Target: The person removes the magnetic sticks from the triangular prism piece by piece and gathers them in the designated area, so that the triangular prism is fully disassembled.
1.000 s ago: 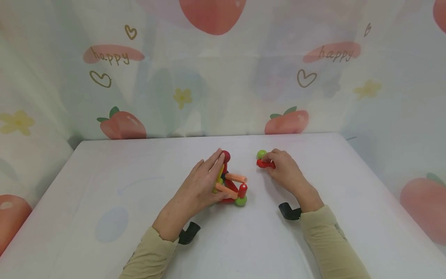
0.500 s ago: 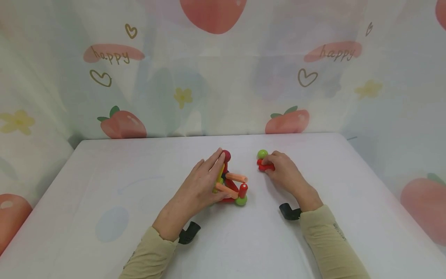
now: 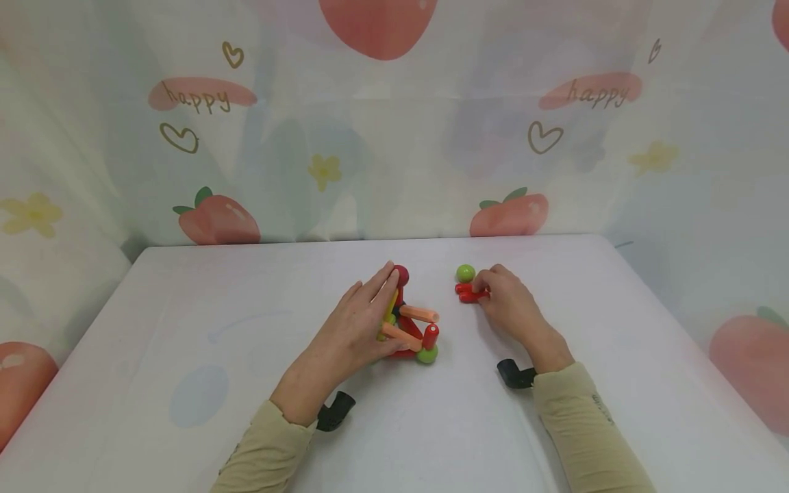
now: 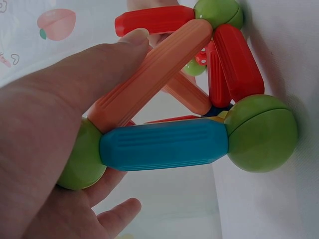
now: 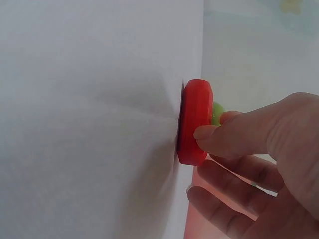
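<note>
Frame of rods and balls (image 3: 402, 336) stands on white table (image 3: 185, 294), gripped by left hand (image 3: 348, 332); nearer red rod (image 5: 194, 117), pinched by right hand (image 3: 511, 305) (second red rod (image 3: 462, 289) perhaps included) near green ball (image 3: 465, 273), calls for a light, centred hold and a steady frame.

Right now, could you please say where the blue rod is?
In the left wrist view, the blue rod lies just below centre, between two green balls, near the left hand.

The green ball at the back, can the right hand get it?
Probably yes: nothing lies over the green ball, and the right hand is close, though it may need to release a red stick first.
</note>
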`<state>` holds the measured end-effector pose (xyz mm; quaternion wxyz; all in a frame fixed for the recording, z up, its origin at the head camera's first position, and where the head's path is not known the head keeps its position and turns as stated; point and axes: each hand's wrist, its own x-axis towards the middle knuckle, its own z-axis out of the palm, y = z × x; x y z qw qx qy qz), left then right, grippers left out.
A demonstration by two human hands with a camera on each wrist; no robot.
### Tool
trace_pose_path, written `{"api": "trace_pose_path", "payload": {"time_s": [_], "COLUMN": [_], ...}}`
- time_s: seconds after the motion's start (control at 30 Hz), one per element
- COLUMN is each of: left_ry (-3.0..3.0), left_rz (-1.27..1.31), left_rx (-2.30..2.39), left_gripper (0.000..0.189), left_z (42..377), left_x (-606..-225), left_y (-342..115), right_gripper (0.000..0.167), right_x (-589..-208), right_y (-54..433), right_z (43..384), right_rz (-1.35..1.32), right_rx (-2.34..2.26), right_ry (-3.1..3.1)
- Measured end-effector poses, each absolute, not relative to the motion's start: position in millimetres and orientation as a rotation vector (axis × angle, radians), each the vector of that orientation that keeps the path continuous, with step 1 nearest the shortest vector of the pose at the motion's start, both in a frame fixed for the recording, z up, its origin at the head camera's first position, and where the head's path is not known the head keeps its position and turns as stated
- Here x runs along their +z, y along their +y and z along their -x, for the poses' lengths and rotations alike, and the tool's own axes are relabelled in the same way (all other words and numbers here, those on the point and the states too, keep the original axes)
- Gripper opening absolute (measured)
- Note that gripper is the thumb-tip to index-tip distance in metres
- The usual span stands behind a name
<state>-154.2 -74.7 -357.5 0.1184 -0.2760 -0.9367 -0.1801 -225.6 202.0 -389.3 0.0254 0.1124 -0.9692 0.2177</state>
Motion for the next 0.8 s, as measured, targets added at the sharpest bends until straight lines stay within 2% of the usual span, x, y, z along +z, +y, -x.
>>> {"api": "trace_pose_path", "payload": {"time_s": [0.2,0.4,0.8], "left_ry": [-2.740,-2.737,-2.734], "left_rz": [0.805,0.806,0.805], "left_rx": [-0.508,-0.519,-0.510], "left_gripper": [0.102,0.103,0.102], "left_z": [154,153,153], "left_x": [-358,-356,-356], "left_y": [-75,-74,-74], "right_gripper": [0.010,0.015,0.010], "right_x": [-383,-372,-350], "right_y": [201,196,163], "right_z": [225,221,196], "right_rz": [-0.358,-0.417,-0.765], "right_rx": [0.665,0.725,0.939], "right_ry": [-2.996,-2.920,-2.780]}}
